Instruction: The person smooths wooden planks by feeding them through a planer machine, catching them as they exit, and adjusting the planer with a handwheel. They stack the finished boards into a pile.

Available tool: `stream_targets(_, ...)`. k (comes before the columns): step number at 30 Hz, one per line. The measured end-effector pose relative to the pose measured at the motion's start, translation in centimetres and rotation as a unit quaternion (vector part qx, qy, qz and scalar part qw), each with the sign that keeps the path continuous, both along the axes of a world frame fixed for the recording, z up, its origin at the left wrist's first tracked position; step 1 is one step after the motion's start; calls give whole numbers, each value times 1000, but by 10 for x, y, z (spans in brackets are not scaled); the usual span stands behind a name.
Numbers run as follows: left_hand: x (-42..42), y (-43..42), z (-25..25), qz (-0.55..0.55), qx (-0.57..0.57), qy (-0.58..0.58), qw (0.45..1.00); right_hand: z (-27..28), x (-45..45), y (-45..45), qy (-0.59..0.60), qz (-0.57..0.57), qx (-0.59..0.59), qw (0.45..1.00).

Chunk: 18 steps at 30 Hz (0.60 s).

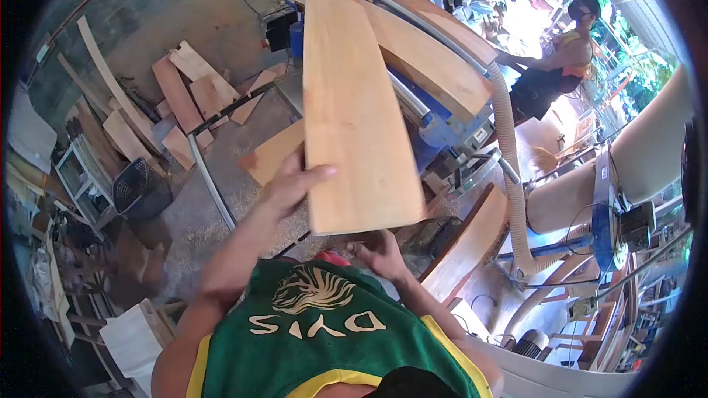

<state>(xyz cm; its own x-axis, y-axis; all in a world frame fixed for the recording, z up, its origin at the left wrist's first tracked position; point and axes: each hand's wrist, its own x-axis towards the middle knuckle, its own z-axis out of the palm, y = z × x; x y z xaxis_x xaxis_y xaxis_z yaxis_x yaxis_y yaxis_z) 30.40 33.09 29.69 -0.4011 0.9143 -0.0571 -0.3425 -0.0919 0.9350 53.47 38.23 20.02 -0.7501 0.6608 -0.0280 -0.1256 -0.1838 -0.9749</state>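
A long pale wooden board [358, 125] stretches away in front of me, its near end above my lap. My left hand [291, 188] is closed on the board's left edge, thumb on the top face and the other fingers hidden underneath. Just below the board's near end is my right hand [380, 254], fingers loosely bent and apart, with nothing visible in it. Beyond the held board, another thick wooden plank [431, 59] rests on a blue machine [442, 133] with metal rollers. A further board [274, 153] shows partly behind my left hand.
A co-worker [557, 59] stands past the machine, arms reaching toward the planks. A ribbed hose [507, 125] drops along the machine's right side toward a dust collector [606, 206]. Wood offcuts [195, 85] lean on the left wall, near a dark basket [136, 184]. A curved board [468, 243] lies at right.
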Motion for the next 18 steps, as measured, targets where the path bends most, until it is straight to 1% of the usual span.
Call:
stream_targets(2,-28,-34,9,-9,-55,9,998,-51,-9,36,-71,-5,53,996)
stream_targets(3,-42,-50,9,-9,-89,13,996,-52,-22,55,-63,41,-102,992)
stream_targets(4,-53,-68,8,11,-109,13,994,-54,-43,68,-13,7,-259,966)
stream_targets(5,-64,-84,6,32,-128,13,991,-67,-69,88,21,39,-284,958)
stream_targets(6,-79,-101,1,45,-132,16,990,-38,-97,96,58,89,-330,938)
stream_targets(7,-91,-116,-3,57,-136,20,989,-29,-127,109,89,117,-316,937)
stream_targets(8,-98,-132,0,54,-124,20,991,-7,-154,115,98,143,-310,935)
stream_targets(9,-101,-147,7,50,-113,20,992,22,-180,108,139,131,-332,924)
stream_targets(11,-94,-174,18,100,-117,41,987,38,-231,119,130,126,-313,932)
stream_targets(12,-97,-191,14,96,-118,45,987,32,-262,126,187,118,-318,922)
stream_targets(13,-103,-211,8,113,-136,34,984,42,-277,131,190,116,-320,921)
stream_targets(15,-117,-258,-7,126,-164,22,978,60,-301,126,164,141,-257,942)
stream_targets(16,-126,-280,-16,130,-176,34,975,58,-318,127,165,135,-262,941)
stream_targets(18,-144,-323,-37,126,-194,43,972,45,-353,116,70,117,-257,957)
